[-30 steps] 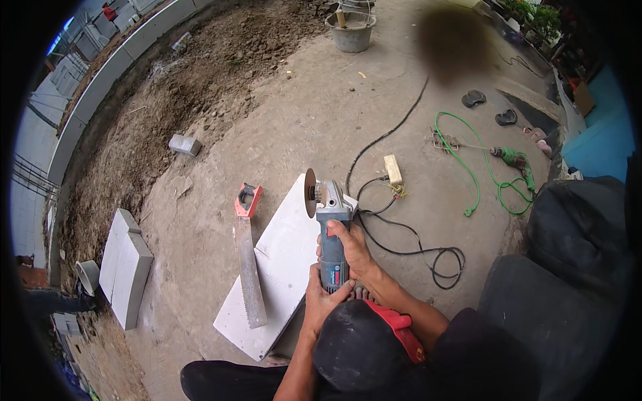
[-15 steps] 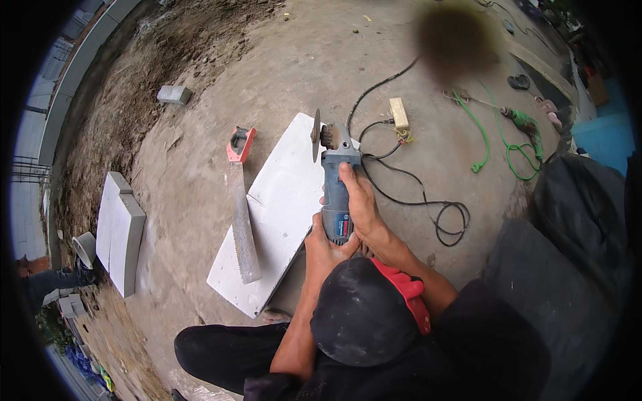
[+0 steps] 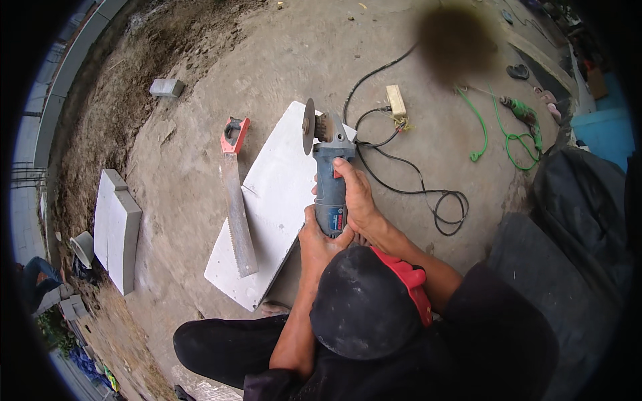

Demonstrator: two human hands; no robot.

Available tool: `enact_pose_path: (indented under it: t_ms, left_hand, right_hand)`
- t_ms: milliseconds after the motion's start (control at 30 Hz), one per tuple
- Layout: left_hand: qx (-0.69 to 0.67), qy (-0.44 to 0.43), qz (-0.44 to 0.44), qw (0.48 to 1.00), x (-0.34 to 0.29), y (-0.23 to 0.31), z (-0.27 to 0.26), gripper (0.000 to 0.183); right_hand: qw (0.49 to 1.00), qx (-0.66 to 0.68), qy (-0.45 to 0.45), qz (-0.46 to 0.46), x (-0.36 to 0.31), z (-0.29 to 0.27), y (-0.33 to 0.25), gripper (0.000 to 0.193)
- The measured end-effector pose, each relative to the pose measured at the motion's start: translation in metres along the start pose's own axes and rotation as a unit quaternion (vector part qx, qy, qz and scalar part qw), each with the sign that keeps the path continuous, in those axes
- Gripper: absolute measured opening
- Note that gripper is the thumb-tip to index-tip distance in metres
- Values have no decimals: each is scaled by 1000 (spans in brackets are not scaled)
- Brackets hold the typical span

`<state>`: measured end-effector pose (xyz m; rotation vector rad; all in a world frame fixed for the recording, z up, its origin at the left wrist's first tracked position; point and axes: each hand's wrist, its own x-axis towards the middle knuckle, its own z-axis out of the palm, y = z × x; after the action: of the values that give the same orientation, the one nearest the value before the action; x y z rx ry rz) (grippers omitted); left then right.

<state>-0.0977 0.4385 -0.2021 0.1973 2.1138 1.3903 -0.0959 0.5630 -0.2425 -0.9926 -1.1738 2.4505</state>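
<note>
A blue-grey angle grinder [image 3: 326, 165] is held upright in the picture in both hands, its bare round disc [image 3: 308, 127] at the far end on the left side. My left hand [image 3: 319, 242] grips the rear of the body. My right hand [image 3: 361, 199] wraps the right side, thumb beside a red switch [image 3: 338, 172]. Under the grinder lies a long white block [image 3: 274, 190] on the ground; whether the tool touches it I cannot tell. A hand saw [image 3: 239, 214] with a red and black handle rests with its blade across the block's left part.
A black cord [image 3: 401, 190] loops right of the grinder near a cream socket box [image 3: 396, 101]. Farther right lies a green drill [image 3: 525, 120] with green cord. White blocks [image 3: 117, 234] and a bucket [image 3: 83, 248] are at left, near another person's leg [image 3: 40, 281]. Black sheeting [image 3: 548, 267] covers the right side.
The grinder has turned slightly, so more of the disc's face shows. My right thumb has shifted, and the red switch is now visible. Both hands keep their grip.
</note>
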Motion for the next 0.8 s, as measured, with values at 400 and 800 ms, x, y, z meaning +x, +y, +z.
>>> enact_pose_path:
  t_ms: [400, 800]
  left_hand:
    - [-355, -209, -104, 905, -2, -14, -17, 51]
    - [-454, -380, -76, 802, 27, 1, 11, 63]
  right_hand:
    - [945, 102, -299, 89, -31, -31, -23, 78]
    - [936, 28, -350, -2, -23, -49, -66, 75]
